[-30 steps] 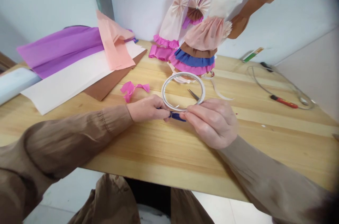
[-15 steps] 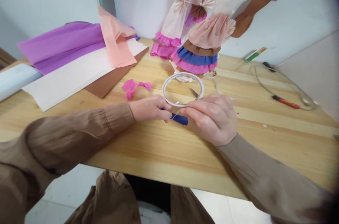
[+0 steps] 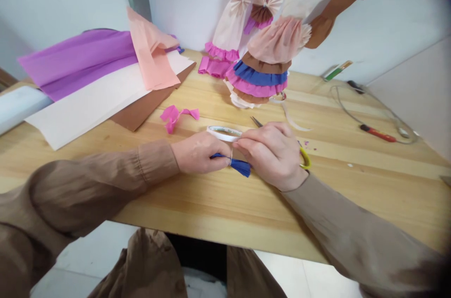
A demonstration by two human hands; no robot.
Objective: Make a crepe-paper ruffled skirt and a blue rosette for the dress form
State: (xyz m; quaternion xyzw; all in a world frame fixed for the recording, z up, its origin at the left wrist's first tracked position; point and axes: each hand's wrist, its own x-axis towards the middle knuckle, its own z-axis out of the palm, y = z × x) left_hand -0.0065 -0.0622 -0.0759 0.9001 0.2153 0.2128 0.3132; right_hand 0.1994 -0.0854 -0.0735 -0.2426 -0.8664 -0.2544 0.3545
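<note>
My left hand (image 3: 200, 153) is closed around a gathered bundle of blue crepe paper (image 3: 241, 167), whose fanned end sticks out to the right. A thin pale strip of tape circles the bundle beside my left fingers. Pinched in my right hand (image 3: 270, 155) is a narrow roll of double-sided tape (image 3: 224, 133), seen nearly edge-on just above the bundle. Under and behind my right hand lie scissors with a yellow handle (image 3: 306, 158); their dark tips show above my knuckles, and the middle is hidden.
Sheets of purple (image 3: 84, 61), white and brown paper lie at the left, with peach paper (image 3: 153, 54) on top. A pink scrap (image 3: 176, 117) rests nearer. Ruffled paper dresses (image 3: 269, 49) stand against the wall. A red-handled corded tool (image 3: 378, 133) and a green brush (image 3: 336, 72) are at right.
The tape roll has tipped from facing me to nearly edge-on and come lower. Tape now wraps the blue bundle. My right hand has shifted slightly left, exposing the yellow scissor handle.
</note>
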